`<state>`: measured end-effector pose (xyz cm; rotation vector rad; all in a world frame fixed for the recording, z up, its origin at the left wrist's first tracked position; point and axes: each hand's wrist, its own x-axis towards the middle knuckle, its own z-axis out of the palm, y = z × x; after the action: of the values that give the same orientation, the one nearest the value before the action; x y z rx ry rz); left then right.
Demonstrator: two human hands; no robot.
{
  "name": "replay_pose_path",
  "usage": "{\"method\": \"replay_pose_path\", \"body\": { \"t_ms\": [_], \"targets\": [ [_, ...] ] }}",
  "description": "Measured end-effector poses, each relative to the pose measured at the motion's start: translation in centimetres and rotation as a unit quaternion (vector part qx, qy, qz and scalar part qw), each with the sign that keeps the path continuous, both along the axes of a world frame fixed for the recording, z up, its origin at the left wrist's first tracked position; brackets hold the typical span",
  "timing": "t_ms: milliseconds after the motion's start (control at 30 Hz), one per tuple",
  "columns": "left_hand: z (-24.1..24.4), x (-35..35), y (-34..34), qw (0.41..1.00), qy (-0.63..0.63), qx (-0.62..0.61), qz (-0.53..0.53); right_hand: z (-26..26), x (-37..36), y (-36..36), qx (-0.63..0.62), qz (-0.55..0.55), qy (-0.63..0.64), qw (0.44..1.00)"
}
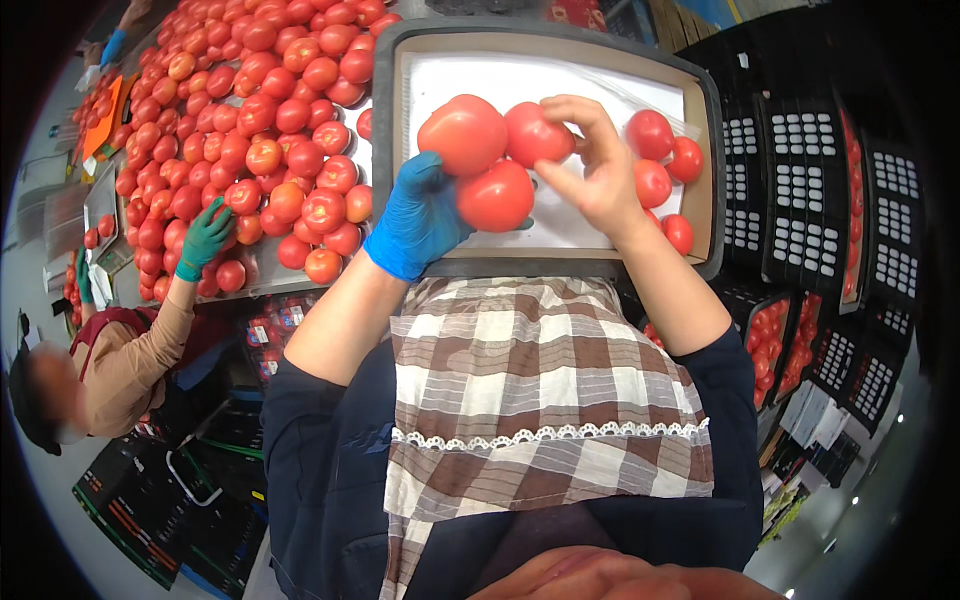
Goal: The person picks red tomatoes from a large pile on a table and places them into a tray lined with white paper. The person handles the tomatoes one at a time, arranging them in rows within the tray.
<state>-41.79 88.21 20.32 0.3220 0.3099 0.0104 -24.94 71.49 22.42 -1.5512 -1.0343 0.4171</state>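
My left hand (424,214), in a blue glove, holds two large red tomatoes, an upper tomato (462,135) and a lower tomato (496,196). Against their right side rests a smaller third tomato (534,135). The thumb and fingers of my bare right hand (596,161) curve around that smaller one. Both hands are above a cardboard tray (705,187) with a white liner, set in a dark crate (384,112). Several tomatoes (649,135) lie at the tray's right end.
A large heap of tomatoes (262,112) covers the table to the left. Another person's green-gloved hand (205,238) touches its near edge. Stacked black crates (802,187) stand on the right, some with tomatoes (765,341). More dark crates (142,510) are at lower left.
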Motion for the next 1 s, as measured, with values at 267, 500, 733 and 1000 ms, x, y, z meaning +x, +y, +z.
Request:
{"method": "replay_pose_path", "body": {
  "t_ms": [267, 500, 733, 1000],
  "targets": [
    [0.4, -1.4, 1.4, 0.994, -0.066, -0.014, 0.087, 1.3, -1.4, 2.9, 0.076, 0.060, -0.091, 0.991],
    [-2.0, -5.7, 4.9, 0.980, -0.126, -0.067, 0.139, 1.4, -2.2, 4.1, 0.027, 0.075, -0.045, 0.996],
    [-6.7, -15.7, 18.4, 0.929, -0.038, 0.017, 0.367, -0.8, -0.2, 0.1, -0.062, 0.014, 0.053, 0.997],
    [-9.6, -20.1, 32.0, 0.678, 0.354, 0.394, 0.509, -2.5, 0.5, -3.4, -0.115, -0.050, 0.070, 0.990]
  ]
}}
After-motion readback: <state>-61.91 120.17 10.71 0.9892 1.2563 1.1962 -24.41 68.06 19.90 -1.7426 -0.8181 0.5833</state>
